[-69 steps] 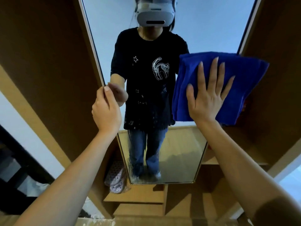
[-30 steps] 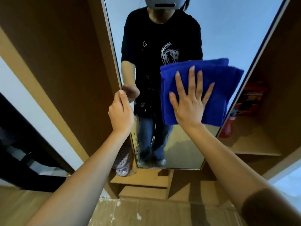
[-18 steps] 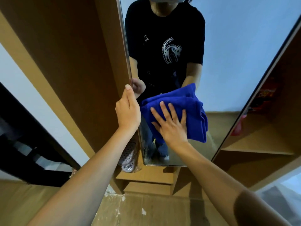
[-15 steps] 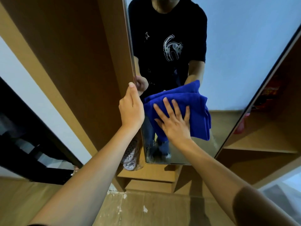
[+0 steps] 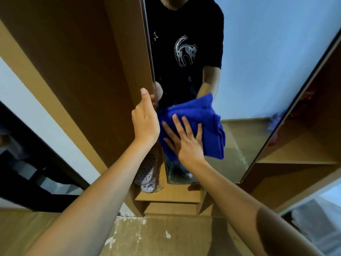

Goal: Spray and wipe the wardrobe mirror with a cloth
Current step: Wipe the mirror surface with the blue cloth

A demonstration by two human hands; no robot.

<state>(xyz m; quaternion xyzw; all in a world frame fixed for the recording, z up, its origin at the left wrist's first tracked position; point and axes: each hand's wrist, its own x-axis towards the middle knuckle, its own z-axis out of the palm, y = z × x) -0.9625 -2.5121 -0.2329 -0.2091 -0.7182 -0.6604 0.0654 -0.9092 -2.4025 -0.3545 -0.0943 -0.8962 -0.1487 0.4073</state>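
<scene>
The tall wardrobe mirror (image 5: 258,61) stands on an open wooden door and reflects a person in a black T-shirt. My left hand (image 5: 145,119) grips the mirror's left edge, fingers wrapped around the door. A folded blue cloth (image 5: 203,117) lies flat against the lower left part of the glass. My right hand (image 5: 184,141) presses on the cloth with its fingers spread. No spray bottle shows clearly.
Brown wardrobe panels (image 5: 83,61) flank the mirror on the left. Wooden shelves (image 5: 299,145) open on the right with red items (image 5: 275,139) behind the mirror's edge. Perforated slippers in a bag (image 5: 147,174) sit on a low shelf. The wood floor (image 5: 156,237) below has white specks.
My right hand has slid the blue cloth down and left across the glass, from the upper right to beside my left hand. My left hand keeps its hold on the mirror's edge.
</scene>
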